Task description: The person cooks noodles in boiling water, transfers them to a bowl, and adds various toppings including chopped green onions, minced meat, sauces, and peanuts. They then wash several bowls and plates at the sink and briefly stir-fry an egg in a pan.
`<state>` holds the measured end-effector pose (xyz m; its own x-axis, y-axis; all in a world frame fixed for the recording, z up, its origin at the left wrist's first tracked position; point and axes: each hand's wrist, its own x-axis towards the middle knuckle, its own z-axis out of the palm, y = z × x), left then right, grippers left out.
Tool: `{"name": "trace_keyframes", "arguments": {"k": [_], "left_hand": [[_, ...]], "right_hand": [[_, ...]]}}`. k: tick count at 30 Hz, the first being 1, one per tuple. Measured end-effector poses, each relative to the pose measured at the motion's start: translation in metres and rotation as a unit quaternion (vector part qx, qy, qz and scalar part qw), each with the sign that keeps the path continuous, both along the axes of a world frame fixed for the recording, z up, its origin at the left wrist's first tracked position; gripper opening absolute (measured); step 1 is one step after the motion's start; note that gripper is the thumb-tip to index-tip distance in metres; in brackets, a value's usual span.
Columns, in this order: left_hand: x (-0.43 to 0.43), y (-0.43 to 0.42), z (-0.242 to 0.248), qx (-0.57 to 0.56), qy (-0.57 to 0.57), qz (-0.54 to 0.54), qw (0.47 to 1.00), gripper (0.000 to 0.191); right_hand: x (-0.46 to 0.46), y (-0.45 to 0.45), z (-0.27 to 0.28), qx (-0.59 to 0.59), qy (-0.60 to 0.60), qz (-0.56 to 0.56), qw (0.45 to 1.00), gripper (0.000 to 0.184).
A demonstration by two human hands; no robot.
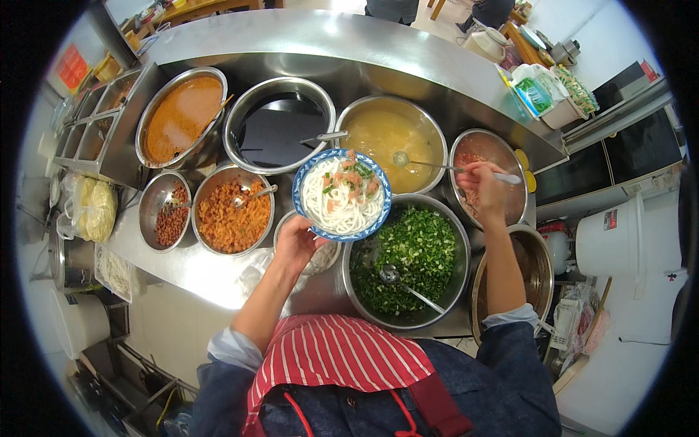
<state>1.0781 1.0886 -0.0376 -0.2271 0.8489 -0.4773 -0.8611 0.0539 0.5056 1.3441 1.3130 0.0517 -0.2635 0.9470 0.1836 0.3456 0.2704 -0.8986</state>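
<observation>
My left hand (297,244) grips the near rim of a blue-and-white bowl (300,188). White noodles (341,210) fill it, topped with pinkish minced meat (357,180) and bits of green onion. In my right hand (483,183) is a long-handled metal ladle (401,159), its small round head over or in the yellowish broth (385,131). The broth stands in a steel basin behind the bowl. Below my right hand lies a basin of pink minced meat (475,147). Chopped green onions (420,246) with a metal spoon (390,274) fill a large basin in front of me.
At the back left stand basins of orange-brown sauce (180,117) and dark liquid (281,128). Nearer are bowls of peanuts (172,221) and orange chopped topping (229,218). A raised steel ledge (306,33) borders the counter. A steel pot (540,257) sits under my right forearm.
</observation>
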Motion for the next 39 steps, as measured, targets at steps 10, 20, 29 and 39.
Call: {"name": "trace_keyframes", "arguments": {"k": [10, 20, 29, 39], "left_hand": [[0.003, 0.009, -0.004, 0.021, -0.012, -0.002, 1.000, 0.037], [-0.009, -0.104, -0.004, 0.030, -0.040, 0.019, 0.999, 0.043], [-0.013, -0.269, -0.037, -0.006, -0.040, 0.172, 0.984, 0.069], [-0.083, -0.338, -0.054, -0.011, -0.018, 0.237, 0.971, 0.062]], "right_hand": [[0.003, -0.077, 0.083, -0.031, 0.093, 0.032, 0.995, 0.020], [-0.037, -0.057, -0.038, 0.313, -0.364, 0.251, 0.841, 0.033], [-0.203, -0.126, -0.048, 0.347, -0.173, 0.371, 0.844, 0.025], [-0.295, -0.156, -0.083, 0.229, -0.356, 0.309, 0.852, 0.009]]}}
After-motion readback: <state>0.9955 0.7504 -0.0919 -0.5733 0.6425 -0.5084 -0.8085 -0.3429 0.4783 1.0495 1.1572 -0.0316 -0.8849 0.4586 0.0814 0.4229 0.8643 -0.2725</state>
